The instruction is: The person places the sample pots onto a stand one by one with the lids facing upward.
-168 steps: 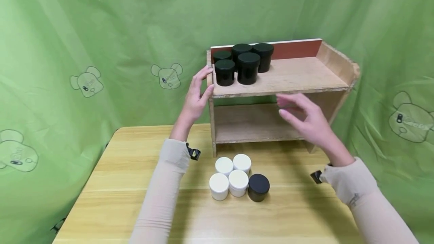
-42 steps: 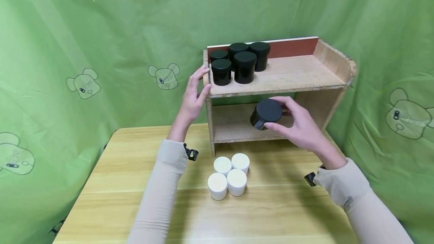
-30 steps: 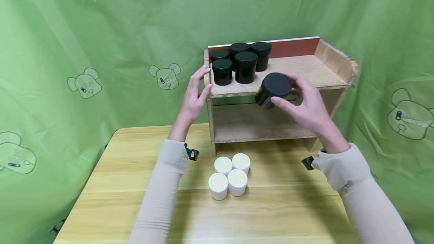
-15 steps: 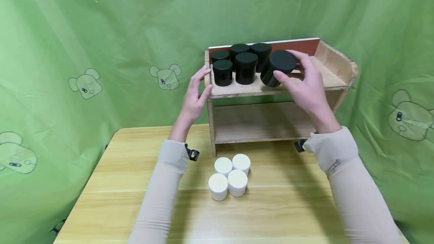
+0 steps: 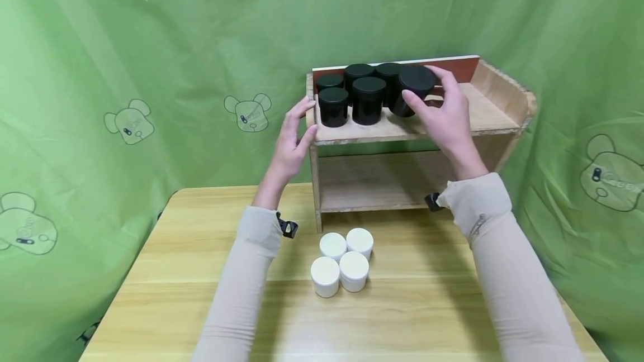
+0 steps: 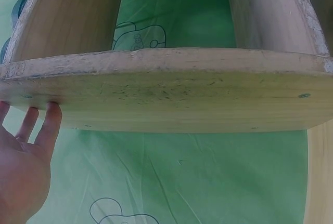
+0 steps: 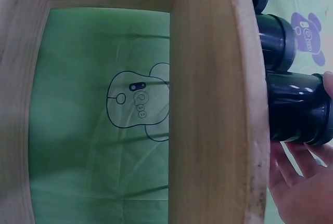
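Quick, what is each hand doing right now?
Left hand: open, fingers resting against the wooden shelf side.
Right hand: holding a round black lidded jar on the top shelf.

Held black jar (image 5: 413, 89): lower body hidden behind right hand (image 5: 443, 113) in head view; base contact with shelf (image 5: 483, 122) can't be told. Right wrist view crops that hand at the frame edge. Left wrist view: left hand (image 6: 23, 169) cut off at the corner, thumb out of frame. Back-row jars (image 5: 358, 71) mostly blocked by the front ones.
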The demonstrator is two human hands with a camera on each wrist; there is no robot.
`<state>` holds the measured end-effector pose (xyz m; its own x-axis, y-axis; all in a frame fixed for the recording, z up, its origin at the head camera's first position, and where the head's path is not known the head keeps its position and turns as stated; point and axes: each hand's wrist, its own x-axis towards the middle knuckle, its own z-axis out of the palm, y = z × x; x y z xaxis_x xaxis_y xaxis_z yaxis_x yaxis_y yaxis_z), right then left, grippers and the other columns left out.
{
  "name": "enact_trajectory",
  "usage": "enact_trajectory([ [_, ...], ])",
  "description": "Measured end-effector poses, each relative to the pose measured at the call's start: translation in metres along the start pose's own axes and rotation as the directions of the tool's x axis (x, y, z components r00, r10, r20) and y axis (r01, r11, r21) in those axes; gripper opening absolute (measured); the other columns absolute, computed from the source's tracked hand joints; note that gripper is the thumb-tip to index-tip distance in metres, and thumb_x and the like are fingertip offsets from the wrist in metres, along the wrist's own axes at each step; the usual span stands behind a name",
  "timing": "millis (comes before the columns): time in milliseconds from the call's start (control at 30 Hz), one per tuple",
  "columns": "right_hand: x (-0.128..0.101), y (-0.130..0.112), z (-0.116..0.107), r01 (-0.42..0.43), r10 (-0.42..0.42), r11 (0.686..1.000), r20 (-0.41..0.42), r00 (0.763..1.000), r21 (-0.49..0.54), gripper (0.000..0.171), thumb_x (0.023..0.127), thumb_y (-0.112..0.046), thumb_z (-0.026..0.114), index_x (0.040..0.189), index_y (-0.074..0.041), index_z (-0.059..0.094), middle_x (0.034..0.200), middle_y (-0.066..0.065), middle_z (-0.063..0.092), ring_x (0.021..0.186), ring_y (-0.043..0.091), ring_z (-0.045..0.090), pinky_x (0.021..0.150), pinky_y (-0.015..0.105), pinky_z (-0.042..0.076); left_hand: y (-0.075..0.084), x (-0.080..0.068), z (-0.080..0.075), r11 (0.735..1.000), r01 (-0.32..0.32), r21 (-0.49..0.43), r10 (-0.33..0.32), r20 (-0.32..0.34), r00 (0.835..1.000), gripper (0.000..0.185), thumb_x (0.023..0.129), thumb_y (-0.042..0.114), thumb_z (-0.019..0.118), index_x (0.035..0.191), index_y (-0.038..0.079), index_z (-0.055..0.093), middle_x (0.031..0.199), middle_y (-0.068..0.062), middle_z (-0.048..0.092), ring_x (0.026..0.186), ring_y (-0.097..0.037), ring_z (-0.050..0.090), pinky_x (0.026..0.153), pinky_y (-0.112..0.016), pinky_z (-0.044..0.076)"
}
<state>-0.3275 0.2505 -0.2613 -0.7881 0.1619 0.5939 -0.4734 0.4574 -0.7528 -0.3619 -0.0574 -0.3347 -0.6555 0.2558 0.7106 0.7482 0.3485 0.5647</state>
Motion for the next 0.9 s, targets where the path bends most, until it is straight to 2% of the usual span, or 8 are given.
enact_trajectory([
  [233,0.008,0.009,0.006,-0.012,0.011,1.000,-0.009,1.000,-0.020,0.061,0.091,-0.033,0.078,0.146,-0.017,0.056,0.119,-0.009,0.058,0.105,0.005,0.055,0.088,0.020,0.050,0.000,0.001,0.000,1.000,-0.009,0.003,0.009,-0.004,1.000,0.052,0.108,0.027,0.050,0.157,0.019,0.038,0.170,-0.001,0.029,0.156,-0.009,0.024,0.130,-0.037,0.019],
  [533,0.003,0.016,0.003,-0.047,0.047,0.999,-0.008,0.999,-0.019,0.061,0.092,-0.036,0.077,0.146,-0.018,0.056,0.120,-0.008,0.057,0.101,0.006,0.055,0.087,0.020,0.049,0.001,0.001,0.005,1.000,0.017,-0.008,-0.017,0.014,1.000,0.052,0.108,0.030,0.051,0.158,0.022,0.037,0.170,0.000,0.028,0.156,-0.009,0.024,0.130,-0.039,0.019],
  [900,0.007,0.016,0.011,-0.001,0.010,0.994,0.082,0.997,-0.110,0.063,0.096,-0.041,0.070,0.151,-0.016,0.050,0.135,0.012,0.058,0.108,0.020,0.058,0.091,0.026,0.050,0.000,-0.001,0.001,1.000,0.010,-0.012,-0.010,-0.009,1.000,0.051,0.108,0.026,0.051,0.157,0.019,0.039,0.170,0.000,0.029,0.156,-0.011,0.026,0.130,-0.038,0.020],
])
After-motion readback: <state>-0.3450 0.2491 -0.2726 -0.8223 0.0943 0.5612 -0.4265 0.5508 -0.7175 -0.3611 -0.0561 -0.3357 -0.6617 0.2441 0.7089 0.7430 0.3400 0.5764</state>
